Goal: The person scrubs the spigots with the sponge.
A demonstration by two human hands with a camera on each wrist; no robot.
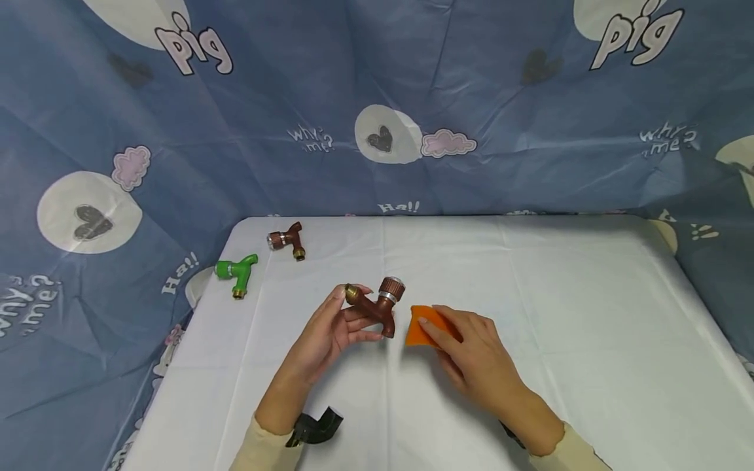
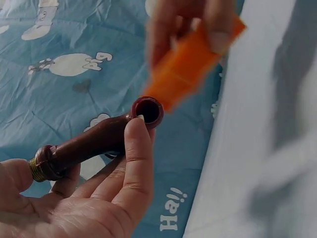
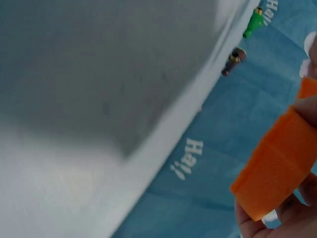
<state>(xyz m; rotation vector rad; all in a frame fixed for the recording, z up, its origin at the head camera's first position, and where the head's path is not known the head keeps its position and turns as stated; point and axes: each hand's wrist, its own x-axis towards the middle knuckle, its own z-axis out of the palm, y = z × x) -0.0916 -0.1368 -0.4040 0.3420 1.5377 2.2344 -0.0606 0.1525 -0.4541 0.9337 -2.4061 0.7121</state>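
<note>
A dark red-brown faucet (image 1: 371,309) with a brass threaded end is held up in the left hand (image 1: 330,337), pinched between the thumb at the brass end and the fingers near the spout. In the left wrist view the faucet (image 2: 94,141) shows its round open spout, a fingertip at its rim. Just to the right, the right hand (image 1: 480,356) grips a folded orange cloth (image 1: 419,327) between thumb and fingers. The cloth (image 2: 185,69) appears behind the spout in the left wrist view; whether they touch, I cannot tell. In the right wrist view the orange cloth (image 3: 277,163) is bent over the fingers.
A green faucet (image 1: 238,271) and another red-brown faucet (image 1: 288,241) lie at the back left of the white table (image 1: 589,294). A patterned blue sheet (image 1: 294,85) hangs behind the table. Black wrist mounts (image 1: 318,426) sit at the forearms.
</note>
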